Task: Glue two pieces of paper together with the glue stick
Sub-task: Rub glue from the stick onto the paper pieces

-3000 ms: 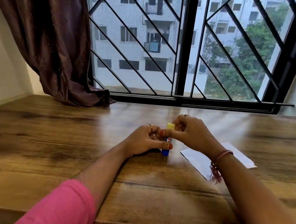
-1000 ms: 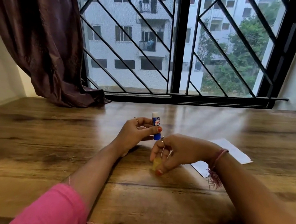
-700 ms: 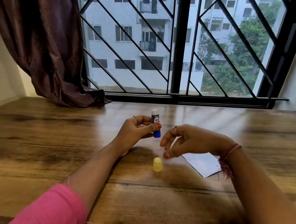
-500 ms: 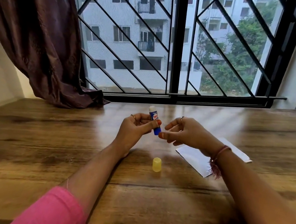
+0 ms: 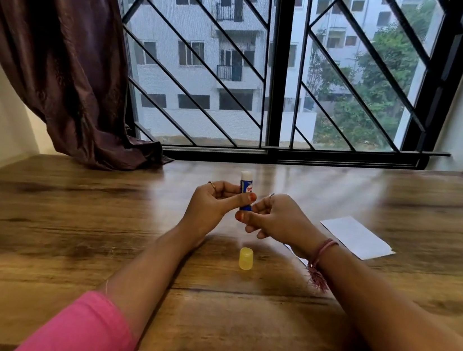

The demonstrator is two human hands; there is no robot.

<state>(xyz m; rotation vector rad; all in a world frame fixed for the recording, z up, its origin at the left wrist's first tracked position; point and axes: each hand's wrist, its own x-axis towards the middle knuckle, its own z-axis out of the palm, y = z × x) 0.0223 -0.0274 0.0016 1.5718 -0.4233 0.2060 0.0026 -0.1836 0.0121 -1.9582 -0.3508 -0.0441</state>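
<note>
My left hand [image 5: 215, 202] grips a small blue glue stick [image 5: 245, 189] upright above the table, its white glue tip bare at the top. My right hand [image 5: 274, 218] pinches the bottom end of the same stick with thumb and fingers. The yellow cap [image 5: 245, 259] stands on the wooden table [image 5: 70, 227] just in front of both hands. White paper [image 5: 354, 237] lies flat to the right, partly hidden behind my right wrist; I cannot tell how many sheets it is.
A barred window [image 5: 280, 64] runs along the table's far edge. A dark brown curtain [image 5: 58, 49] hangs at the back left, its hem resting on the table. A white wall closes the left side. The table's front edge is close to me.
My right hand pulled the yellow cap off, set it on the table and came back to the bottom of the stick. My left hand lifted the stick a little.
</note>
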